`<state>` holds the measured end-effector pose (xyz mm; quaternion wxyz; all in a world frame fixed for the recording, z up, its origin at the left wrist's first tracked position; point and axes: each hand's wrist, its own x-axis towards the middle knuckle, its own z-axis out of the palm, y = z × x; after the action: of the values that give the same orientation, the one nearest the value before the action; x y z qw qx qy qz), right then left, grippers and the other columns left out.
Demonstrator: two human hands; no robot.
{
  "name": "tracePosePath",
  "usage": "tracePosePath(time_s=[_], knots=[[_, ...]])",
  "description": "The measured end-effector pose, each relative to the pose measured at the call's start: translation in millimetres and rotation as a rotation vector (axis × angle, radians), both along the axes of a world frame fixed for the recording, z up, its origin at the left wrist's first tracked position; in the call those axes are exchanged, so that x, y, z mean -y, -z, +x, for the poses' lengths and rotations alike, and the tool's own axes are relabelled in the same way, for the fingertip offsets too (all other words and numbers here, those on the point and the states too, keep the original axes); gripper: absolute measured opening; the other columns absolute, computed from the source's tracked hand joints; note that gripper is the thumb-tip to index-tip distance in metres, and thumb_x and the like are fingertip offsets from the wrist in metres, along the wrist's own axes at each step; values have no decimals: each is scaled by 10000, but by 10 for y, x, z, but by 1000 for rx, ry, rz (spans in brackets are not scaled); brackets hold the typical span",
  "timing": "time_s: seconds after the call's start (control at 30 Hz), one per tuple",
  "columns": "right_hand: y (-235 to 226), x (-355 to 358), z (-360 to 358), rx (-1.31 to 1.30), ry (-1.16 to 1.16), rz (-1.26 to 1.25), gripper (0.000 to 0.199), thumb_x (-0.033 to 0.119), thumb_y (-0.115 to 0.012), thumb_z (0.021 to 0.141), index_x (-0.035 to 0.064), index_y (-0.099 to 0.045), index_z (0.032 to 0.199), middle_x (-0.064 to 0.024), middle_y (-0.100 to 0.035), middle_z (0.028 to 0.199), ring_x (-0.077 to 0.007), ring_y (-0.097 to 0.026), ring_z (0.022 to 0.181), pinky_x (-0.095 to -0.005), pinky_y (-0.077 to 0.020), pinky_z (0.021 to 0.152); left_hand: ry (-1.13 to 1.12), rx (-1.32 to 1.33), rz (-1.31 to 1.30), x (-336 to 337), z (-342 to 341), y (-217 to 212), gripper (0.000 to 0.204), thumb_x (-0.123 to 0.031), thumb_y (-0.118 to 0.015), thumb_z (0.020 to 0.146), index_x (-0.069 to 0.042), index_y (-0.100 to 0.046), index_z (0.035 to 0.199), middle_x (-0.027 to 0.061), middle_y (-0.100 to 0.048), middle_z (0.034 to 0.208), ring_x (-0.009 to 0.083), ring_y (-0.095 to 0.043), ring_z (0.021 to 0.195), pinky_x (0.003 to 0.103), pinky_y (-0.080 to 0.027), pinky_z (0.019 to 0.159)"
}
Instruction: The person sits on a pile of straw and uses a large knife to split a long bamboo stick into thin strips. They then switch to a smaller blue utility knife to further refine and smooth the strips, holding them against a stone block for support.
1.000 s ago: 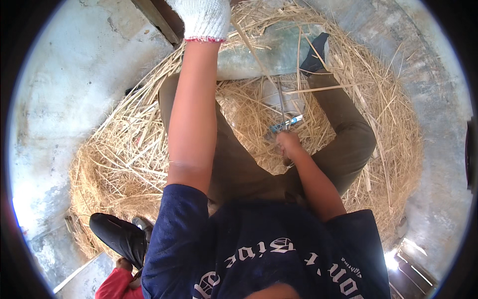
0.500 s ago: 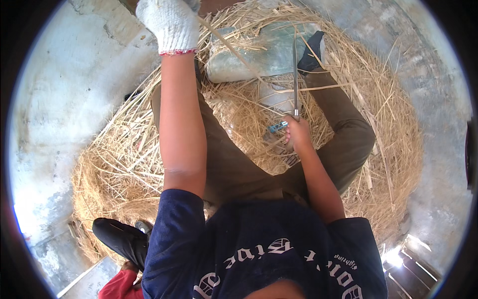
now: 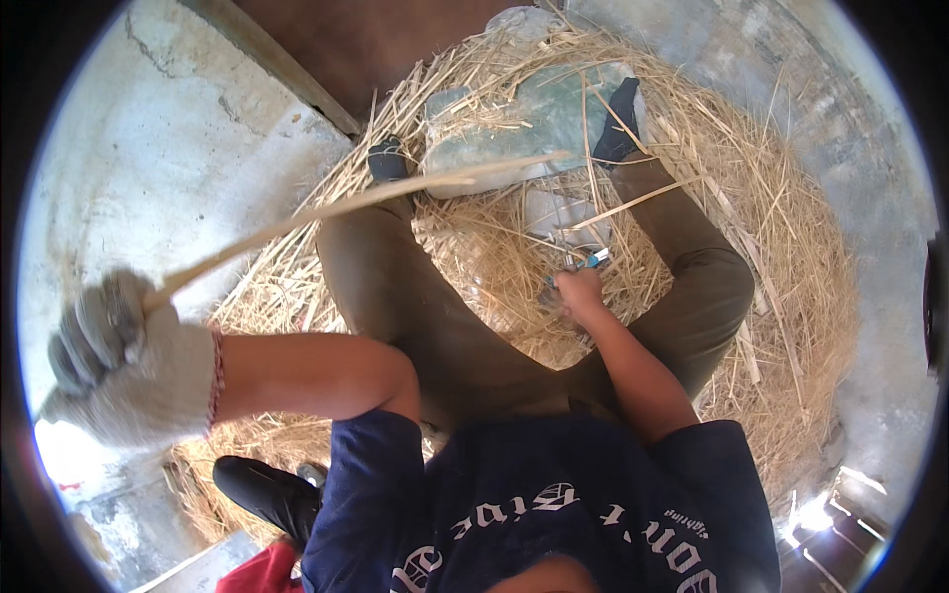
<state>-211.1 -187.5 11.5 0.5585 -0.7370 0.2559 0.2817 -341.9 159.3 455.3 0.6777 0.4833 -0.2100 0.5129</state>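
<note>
My left hand, in a white knit glove, is raised at the far left and grips the end of a long pale stick that slants up to the right over my left knee. My right hand, bare, rests low between my legs on the straw and is closed on a small tool with a blue handle. I sit on a wide heap of straw with my legs in brown trousers bent outward.
A grey-green stone block lies in the straw between my feet. Pale concrete floor surrounds the heap. A black shoe and a red cloth sit at the lower left. A dark brown doorway is at top.
My left arm has swung from straight up at the top down to the far left, pulling the long stick out with it. My right hand has stayed between my legs.
</note>
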Motion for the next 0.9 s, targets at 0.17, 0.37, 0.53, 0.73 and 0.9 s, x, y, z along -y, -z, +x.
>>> tracePosePath(time_s=[0.17,0.37,0.53,0.73,0.9], knots=[[-261,-67,16,-163,92,210,111,96,-649,803,37,-573,747,-33,-513,628,-169,-454,456,-369,-380,432,-93,59,-131,222,45,97,594,-588,-395,1030,-238,-345,554,-80,-304,452,55,-276,367,228,-238,318],[-641,-28,-16,-600,192,750,214,82,-652,803,154,-462,733,44,-354,616,-95,-354,455,-305,-360,509,-262,-8,-194,429,678,212,613,-578,-545,979,-249,-314,516,-87,-230,436,40,-218,393,248,-164,397],[-836,-94,-157,-260,166,580,185,97,-663,817,126,-492,754,24,-409,616,-101,-388,444,-327,-360,463,-189,-274,-38,395,1370,623,715,-724,-577,924,-217,-278,518,-70,-224,486,125,-239,481,299,-246,526],[-897,-5,32,69,54,350,139,131,-672,848,65,-560,796,-17,-498,614,-126,-446,434,-340,-383,411,-58,-308,-24,390,1590,625,752,-815,-526,892,-175,-252,608,-26,-188,589,188,-256,607,354,-267,644],[-791,-27,143,662,-68,-37,264,201,-681,881,4,-562,753,-52,-516,577,-177,-517,476,-366,-448,516,-100,-371,-135,544,1876,600,693,-764,-391,971,-172,-232,646,-9,-202,585,165,-194,557,338,-241,588]])
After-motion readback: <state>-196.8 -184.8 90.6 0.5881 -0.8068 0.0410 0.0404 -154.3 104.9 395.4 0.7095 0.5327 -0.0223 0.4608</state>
